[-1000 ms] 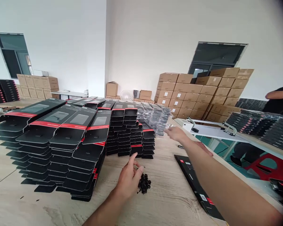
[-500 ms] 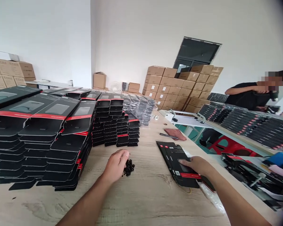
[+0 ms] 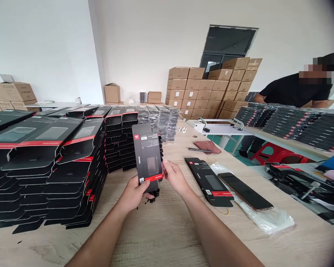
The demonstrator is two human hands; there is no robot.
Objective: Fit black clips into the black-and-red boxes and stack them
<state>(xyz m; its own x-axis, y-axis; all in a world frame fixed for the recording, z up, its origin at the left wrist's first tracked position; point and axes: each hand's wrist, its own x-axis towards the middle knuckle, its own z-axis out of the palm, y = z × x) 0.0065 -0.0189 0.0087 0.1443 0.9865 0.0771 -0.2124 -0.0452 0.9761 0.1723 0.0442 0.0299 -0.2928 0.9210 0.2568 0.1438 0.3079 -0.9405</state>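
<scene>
Holding a black printed cardboard sleeve (image 3: 147, 154) upright above the pale wooden table (image 3: 167, 237), window panel facing the wearer, red band across its lower part. Left hand (image 3: 132, 193) pinches the lower left edge, right hand (image 3: 174, 176) grips the right edge; both are closed on the card. Card judged light, stiff yet thin, apt to bend if squeezed mid-panel, so the long edges look the sensible hold. Heap of small black parts (image 3: 153, 196) sits just beneath, partly hidden. Second sleeve (image 3: 208, 181) lies flat nearby, beside a clear plastic bag (image 3: 269, 218)
</scene>
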